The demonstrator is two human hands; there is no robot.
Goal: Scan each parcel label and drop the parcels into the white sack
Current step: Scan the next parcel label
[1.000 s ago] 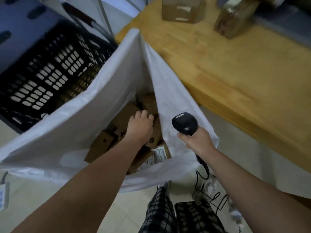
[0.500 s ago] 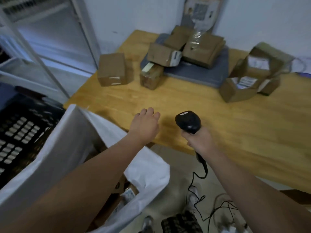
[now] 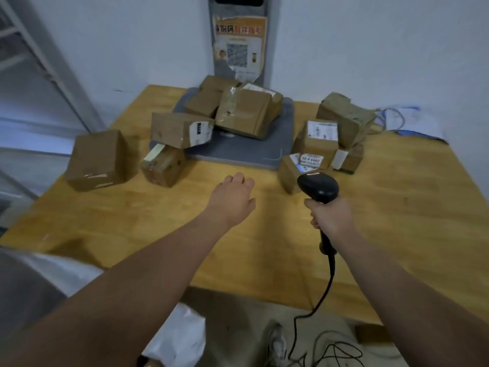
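Note:
Several brown cardboard parcels lie on the wooden table (image 3: 264, 242): one at the left (image 3: 96, 160), a small one (image 3: 162, 165), one with a white label (image 3: 181, 129), a pile on a grey scale pad (image 3: 246, 112), and a labelled cluster at the right (image 3: 316, 143). My left hand (image 3: 232, 197) hovers empty above the table's middle, fingers loosely bent. My right hand (image 3: 330, 215) grips the handle of a black barcode scanner (image 3: 318, 188), its head just in front of the right cluster. The white sack (image 3: 177, 337) shows only as an edge at the bottom left.
A grey scale pad (image 3: 238, 152) sits at the table's back, against a white wall with a poster (image 3: 239, 47). The scanner cable (image 3: 317, 308) hangs to the floor beside my shoe (image 3: 276, 345). Metal shelving (image 3: 39, 64) stands to the left. Blue cables (image 3: 397, 120) lie at the far right.
My left hand has come out of the sack, empty, and reached over the table. My view has swung up from the sack to the parcels. The scanner stays in my right hand.

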